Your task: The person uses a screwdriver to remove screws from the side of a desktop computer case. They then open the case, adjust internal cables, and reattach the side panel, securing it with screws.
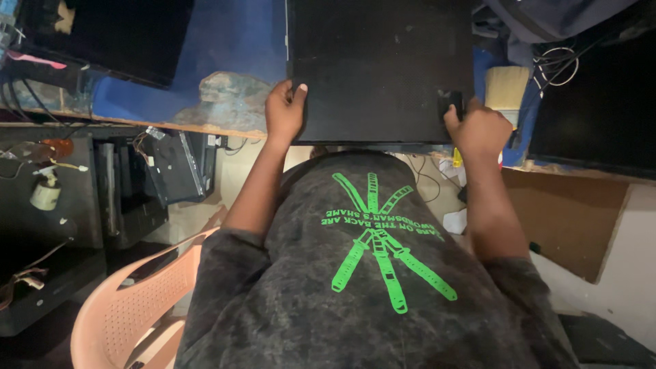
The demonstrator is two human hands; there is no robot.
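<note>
Hands on a flat black rectangular panel (pixel 379 68), apparently the back of a monitor or a slim case, lying on a workbench with a worn blue top (pixel 225 48). The panel sits straight ahead of your torso, its near edge overhanging the bench edge just above your dark grey shirt with a green printed design (pixel 376 239).

Your left hand (pixel 284 109) grips the near left edge, thumb on top and fingers wrapped under, closed on the panel. Your right hand (pixel 478 126) rests at the near right corner, closed around a small black block-shaped part (pixel 451 104) at that corner; whether this part is attached to the panel or loose, you cannot tell from this view.

Key relation: the near edge runs left to right between your two hands; how far back the panel reaches is cut off by the frame. Both hands are about equally close to it.

Surroundings: a second black panel (pixel 601 102) to the right, a pale wide brush (pixel 507 87) just beside your right hand, dark equipment (pixel 171 164) under the bench at left, and a salmon plastic chair (pixel 130 301) beneath you.
</note>
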